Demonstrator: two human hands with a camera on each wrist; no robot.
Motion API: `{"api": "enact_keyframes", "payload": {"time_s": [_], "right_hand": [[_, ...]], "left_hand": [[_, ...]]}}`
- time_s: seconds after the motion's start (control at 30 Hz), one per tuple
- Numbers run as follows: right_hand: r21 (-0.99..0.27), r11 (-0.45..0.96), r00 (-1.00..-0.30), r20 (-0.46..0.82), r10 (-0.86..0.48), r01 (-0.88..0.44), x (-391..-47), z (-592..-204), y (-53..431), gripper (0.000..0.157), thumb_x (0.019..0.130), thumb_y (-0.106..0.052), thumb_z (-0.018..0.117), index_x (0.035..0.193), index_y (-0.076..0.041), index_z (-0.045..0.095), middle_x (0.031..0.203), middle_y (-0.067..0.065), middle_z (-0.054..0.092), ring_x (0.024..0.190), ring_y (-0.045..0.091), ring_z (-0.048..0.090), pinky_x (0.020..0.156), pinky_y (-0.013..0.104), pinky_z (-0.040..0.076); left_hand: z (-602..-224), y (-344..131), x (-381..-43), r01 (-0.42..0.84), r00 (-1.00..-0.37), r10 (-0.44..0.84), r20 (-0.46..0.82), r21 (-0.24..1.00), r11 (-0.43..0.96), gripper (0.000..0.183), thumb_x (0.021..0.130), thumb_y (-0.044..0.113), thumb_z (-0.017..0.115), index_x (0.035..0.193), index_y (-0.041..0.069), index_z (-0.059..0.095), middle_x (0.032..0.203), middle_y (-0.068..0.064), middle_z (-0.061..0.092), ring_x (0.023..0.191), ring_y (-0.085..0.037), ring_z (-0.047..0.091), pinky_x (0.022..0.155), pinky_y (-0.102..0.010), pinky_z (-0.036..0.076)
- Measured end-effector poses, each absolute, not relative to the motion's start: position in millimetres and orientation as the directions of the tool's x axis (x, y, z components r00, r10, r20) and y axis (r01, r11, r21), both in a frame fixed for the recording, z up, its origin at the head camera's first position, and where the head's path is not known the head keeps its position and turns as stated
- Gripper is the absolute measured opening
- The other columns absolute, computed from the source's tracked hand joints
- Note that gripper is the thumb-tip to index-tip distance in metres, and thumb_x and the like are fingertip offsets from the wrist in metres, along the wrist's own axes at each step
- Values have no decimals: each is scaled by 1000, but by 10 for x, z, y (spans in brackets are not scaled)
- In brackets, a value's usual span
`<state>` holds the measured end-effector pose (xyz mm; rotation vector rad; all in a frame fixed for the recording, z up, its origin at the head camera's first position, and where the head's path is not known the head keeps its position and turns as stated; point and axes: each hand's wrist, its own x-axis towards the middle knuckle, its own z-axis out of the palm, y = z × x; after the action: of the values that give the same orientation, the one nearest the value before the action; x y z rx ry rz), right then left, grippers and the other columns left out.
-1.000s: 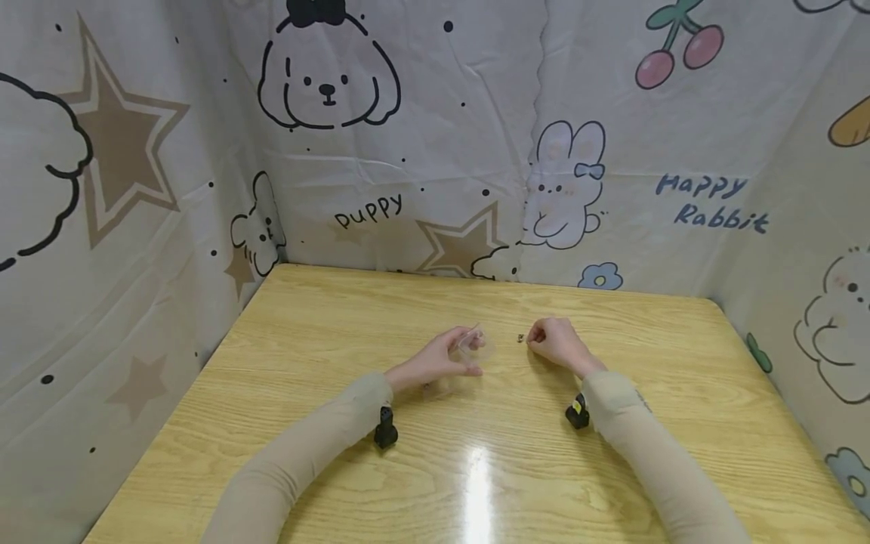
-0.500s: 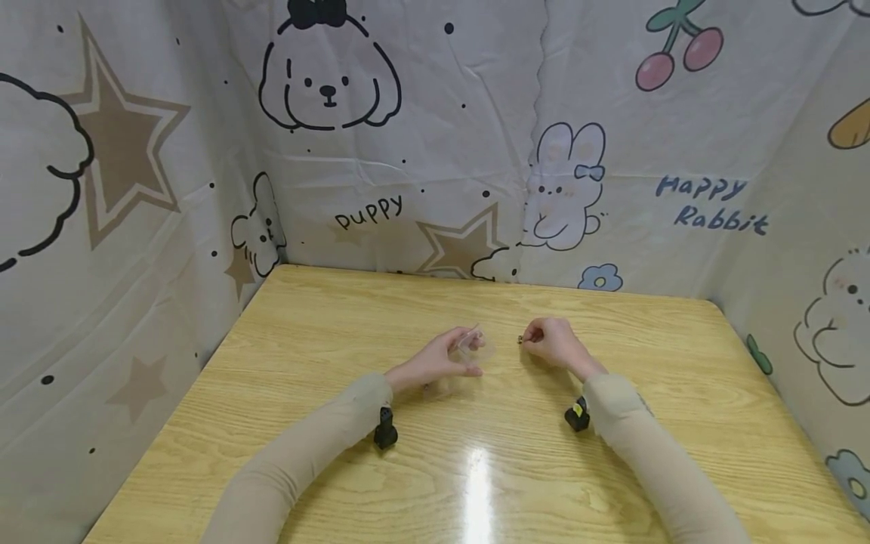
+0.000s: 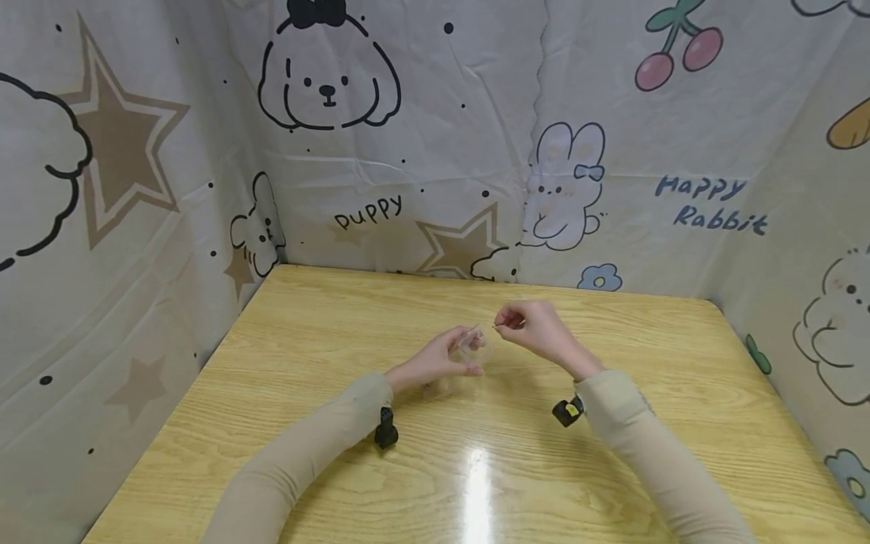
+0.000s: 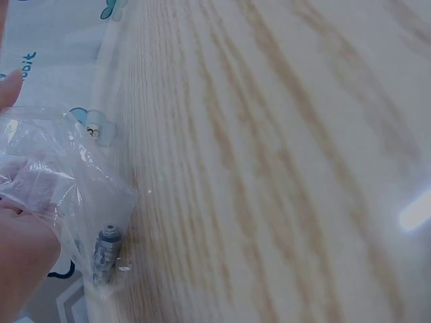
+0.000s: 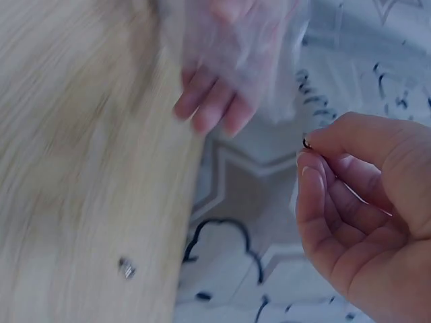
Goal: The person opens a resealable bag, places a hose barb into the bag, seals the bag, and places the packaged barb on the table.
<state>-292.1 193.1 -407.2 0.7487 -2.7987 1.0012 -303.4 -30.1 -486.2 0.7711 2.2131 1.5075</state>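
My left hand (image 3: 431, 361) holds a clear plastic bag (image 3: 469, 345) above the table, fingers and thumb around its mouth. Through the film, in the left wrist view, several small grey metal parts (image 4: 108, 252) show at the bottom of the bag. Just right of the bag, my right hand (image 3: 537, 326) is raised. Thumb and forefinger pinch a tiny dark metal piece (image 5: 306, 142), mostly covered by the fingertips. Another small silvery metal part (image 5: 126, 268) lies on the table in the right wrist view; its exact kind is too small and blurred to make out.
The wooden table (image 3: 326, 317) extends around both hands, with a bright glare patch near its front. Printed cloth (image 3: 421, 136) hangs behind and along both sides. A small black camera (image 3: 386, 429) sits at the left wrist, another camera (image 3: 568, 412) at the right.
My right hand has picked a tiny metal piece off the table and moved up and left towards the bag. The left hand and bag have stayed nearly still.
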Motion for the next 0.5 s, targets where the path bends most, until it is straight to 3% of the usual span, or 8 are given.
{"api": "enact_keyframes", "payload": {"time_s": [0.27,0.5], "right_hand": [[-539,589,-786,271,-555,-602,-2782,-3976,1689,4,88,-6,71,90,-2,73,83,4,74,74,8,66,68,19,56],[-533,578,-775,289,-563,-618,-2779,-3966,1665,4,88,-4,71,91,-2,73,84,6,74,74,10,67,67,19,57]], "left_hand": [[-4870,-316,-3027,241,-782,623,20,931,273,59,88,19,75,141,18,48,138,-6,56,134,-23,48,115,-53,35],[-4877,-320,-3029,241,-782,622,19,931,275,59,89,18,74,141,19,48,137,-4,57,132,-22,49,114,-52,37]]}}
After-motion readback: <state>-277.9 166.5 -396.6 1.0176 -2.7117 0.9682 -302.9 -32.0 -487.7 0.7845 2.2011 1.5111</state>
